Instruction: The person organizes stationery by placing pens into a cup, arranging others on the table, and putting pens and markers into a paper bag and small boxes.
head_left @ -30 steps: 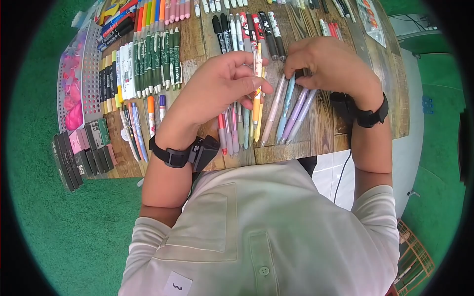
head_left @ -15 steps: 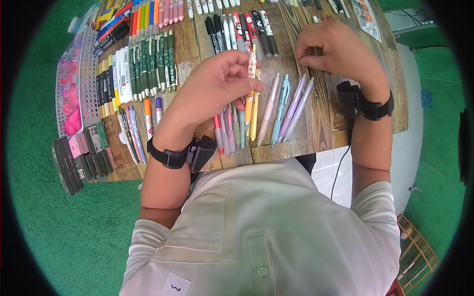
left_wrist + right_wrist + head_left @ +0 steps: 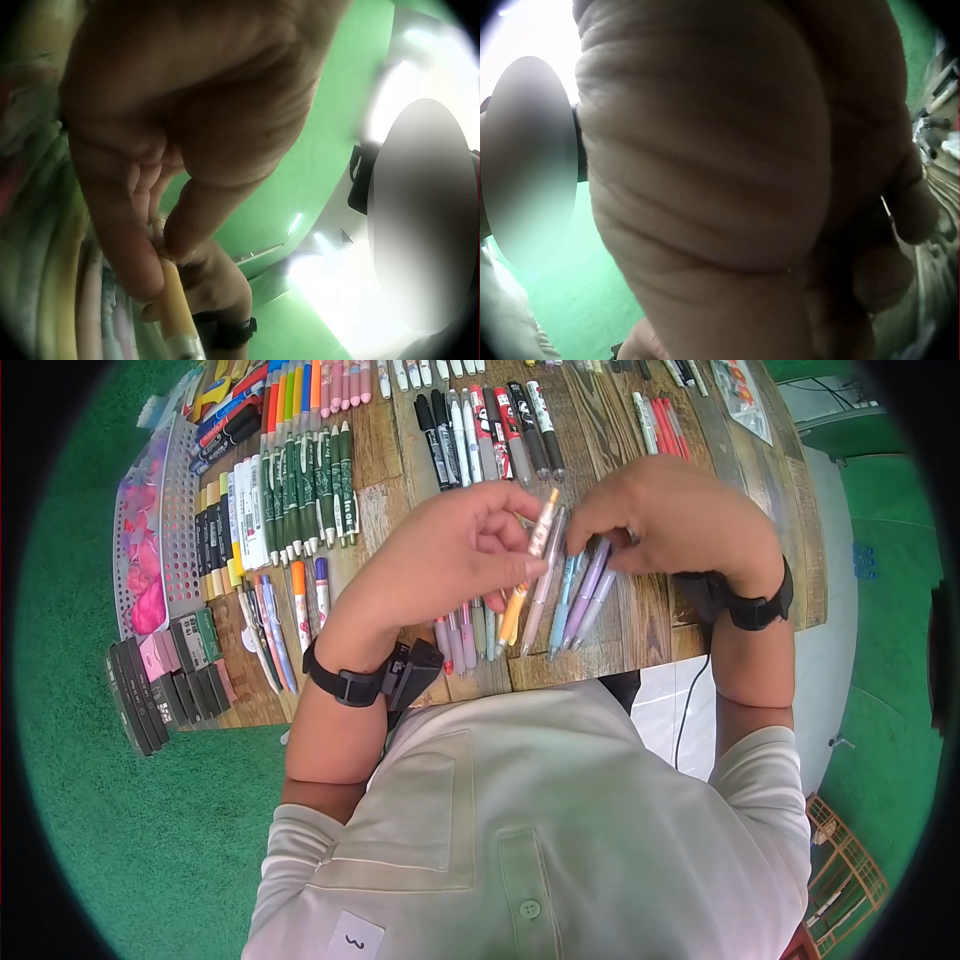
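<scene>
My left hand (image 3: 445, 550) pinches a slim yellow-orange pen (image 3: 514, 605) with a white patterned barrel between thumb and fingers, its upper end tilted right. In the left wrist view, the pen's yellow part (image 3: 176, 304) juts out past the fingertips. My right hand (image 3: 690, 515) is over the tops of the nearby pens, index finger and thumb bent down and apart. Below it lie a pale pink pen (image 3: 538, 608), a light blue pen (image 3: 561, 610) and two purple pens (image 3: 583, 610). A yellow pen on the table is partly hidden beside the held one.
Left of these lie red, pink and green pens (image 3: 468, 640), partly covered by the left hand. Rows of green pens (image 3: 310, 490) and black, white and red pens (image 3: 490, 435) fill the table. A perforated basket (image 3: 185, 510) and stacked small boxes (image 3: 180, 665) line the left edge.
My right hand lifted up and away from the light blue pen, then came back down over the pen tops. The pen in my left hand has tilted to the right.
</scene>
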A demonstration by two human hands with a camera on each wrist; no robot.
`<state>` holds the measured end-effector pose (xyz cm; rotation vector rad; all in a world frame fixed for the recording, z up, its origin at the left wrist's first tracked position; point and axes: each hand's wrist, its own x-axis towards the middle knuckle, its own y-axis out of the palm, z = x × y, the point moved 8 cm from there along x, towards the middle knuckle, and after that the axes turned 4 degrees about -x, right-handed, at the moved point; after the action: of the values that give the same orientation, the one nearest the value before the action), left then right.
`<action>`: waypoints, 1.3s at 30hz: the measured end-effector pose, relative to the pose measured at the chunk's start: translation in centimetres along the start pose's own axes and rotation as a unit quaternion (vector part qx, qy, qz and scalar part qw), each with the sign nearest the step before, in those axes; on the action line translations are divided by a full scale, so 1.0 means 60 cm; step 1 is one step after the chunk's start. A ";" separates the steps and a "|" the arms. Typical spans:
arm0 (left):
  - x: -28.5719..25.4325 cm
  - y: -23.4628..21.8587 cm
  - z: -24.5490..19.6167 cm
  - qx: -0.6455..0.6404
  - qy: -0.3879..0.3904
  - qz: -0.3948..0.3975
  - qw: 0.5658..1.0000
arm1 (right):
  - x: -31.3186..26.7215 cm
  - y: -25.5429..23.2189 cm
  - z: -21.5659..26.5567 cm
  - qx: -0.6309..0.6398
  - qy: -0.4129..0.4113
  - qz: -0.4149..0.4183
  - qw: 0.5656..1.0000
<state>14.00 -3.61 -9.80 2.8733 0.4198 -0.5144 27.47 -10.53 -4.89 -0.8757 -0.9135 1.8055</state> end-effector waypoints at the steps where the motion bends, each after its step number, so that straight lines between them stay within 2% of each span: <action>1: 0.000 0.013 0.002 -0.003 -0.008 0.037 0.999 | -0.002 0.008 0.007 -0.010 -0.010 0.015 1.000; 5: 0.003 0.037 0.001 0.008 0.015 0.018 1.000 | -0.011 0.017 0.020 -0.089 0.022 0.031 0.995; 7: 0.005 0.043 -0.003 0.115 0.007 0.003 0.993 | -0.012 0.022 0.013 -0.124 0.050 0.036 0.990; 8: 0.006 0.048 -0.005 0.114 0.008 0.002 0.993 | -0.013 0.026 0.009 -0.125 0.050 0.037 0.990; 10: 0.008 0.052 -0.010 0.142 0.022 -0.017 0.990 | -0.016 0.014 0.010 -0.115 0.010 -0.042 0.992; 11: 0.009 0.054 -0.009 0.142 0.022 -0.017 0.989 | -0.014 0.014 0.006 -0.115 0.010 -0.042 0.992; 13: 0.010 0.050 -0.020 0.233 0.077 -0.059 0.968 | -0.010 0.004 0.004 -0.118 -0.006 -0.086 0.989; 17: 0.011 0.048 -0.025 0.283 0.109 -0.080 0.949 | -0.017 -0.007 -0.016 -0.074 0.014 -0.118 0.990; 19: 0.002 0.048 -0.043 0.340 0.180 -0.118 0.915 | -0.029 -0.028 -0.026 -0.100 0.055 -0.156 0.981; 20: 0.001 0.048 -0.040 0.340 0.179 -0.118 0.916 | -0.034 -0.031 -0.027 -0.099 0.055 -0.155 0.981; 22: -0.002 0.045 -0.042 0.346 0.194 -0.136 0.908 | -0.044 -0.022 -0.052 -0.075 0.148 -0.101 0.981; 26: -0.007 0.027 -0.049 0.345 0.182 -0.142 0.910 | -0.042 -0.011 -0.035 -0.084 0.155 -0.075 0.981; 28: -0.014 0.007 -0.056 0.365 0.176 -0.148 0.902 | -0.034 0.004 -0.033 -0.113 0.164 -0.023 0.980; 31: -0.031 -0.030 -0.059 0.355 0.156 -0.178 0.904 | -0.027 0.013 -0.031 -0.121 0.162 -0.030 0.979; 32: -0.036 -0.040 -0.060 0.354 0.156 -0.178 0.905 | -0.024 0.015 -0.031 -0.121 0.161 -0.029 0.979; 35: -0.045 -0.069 -0.050 0.372 0.077 -0.179 0.908 | -0.015 0.023 -0.034 -0.102 0.153 -0.018 0.983; 39: -0.051 -0.076 -0.053 0.389 0.054 -0.162 0.905 | -0.006 0.021 -0.035 -0.081 0.147 -0.053 0.984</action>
<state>10.83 0.69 -6.36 3.6299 0.8989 -0.7068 28.89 -10.79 -6.93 -1.1394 -0.9043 1.4778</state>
